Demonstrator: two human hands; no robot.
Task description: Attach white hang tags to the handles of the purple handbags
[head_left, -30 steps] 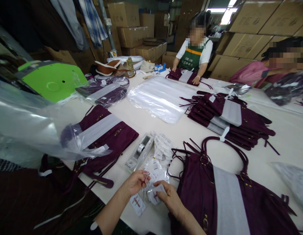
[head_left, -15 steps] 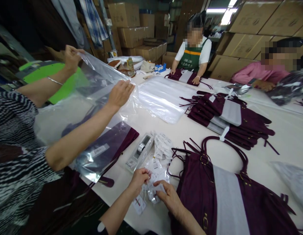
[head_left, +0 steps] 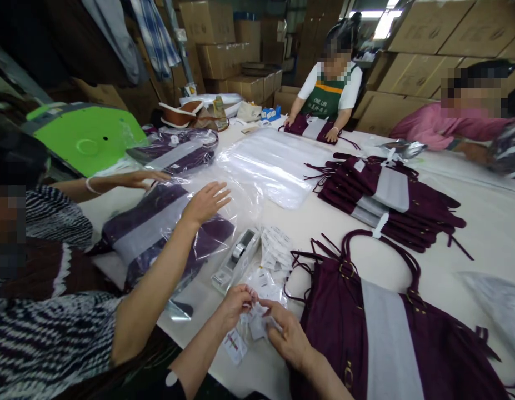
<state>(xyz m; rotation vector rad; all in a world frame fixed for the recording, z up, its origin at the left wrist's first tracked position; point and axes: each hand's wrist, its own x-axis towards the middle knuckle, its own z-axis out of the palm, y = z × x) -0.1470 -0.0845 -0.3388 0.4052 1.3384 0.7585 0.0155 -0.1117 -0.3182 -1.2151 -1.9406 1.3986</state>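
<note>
My left hand (head_left: 239, 304) is pinched on a small tag packet just below the tape dispenser (head_left: 236, 258). Close beside it, my right hand (head_left: 287, 333) has its fingers bent inward, the index fingertip near the left fingertips; whether it grips anything is hard to make out. Under and behind both hands lie small clear packets and white tags (head_left: 277, 248). One tag (head_left: 234, 345) lies below my left hand. Right of my right hand is a large maroon bag (head_left: 332, 311) with a white paper band around it and its handles upright.
At left, a person's arms (head_left: 165, 278) reach over a plastic-covered maroon bag (head_left: 153, 228). Clear plastic sheets (head_left: 278, 166) lie mid-table. Behind my bag is a stack of maroon bags (head_left: 428, 205). Two more people sit across the table, before cardboard boxes (head_left: 424, 78).
The neighbour's clear plastic has come down over the maroon bag, and their hands have opened. My right index finger has moved up toward my left fingertips.
</note>
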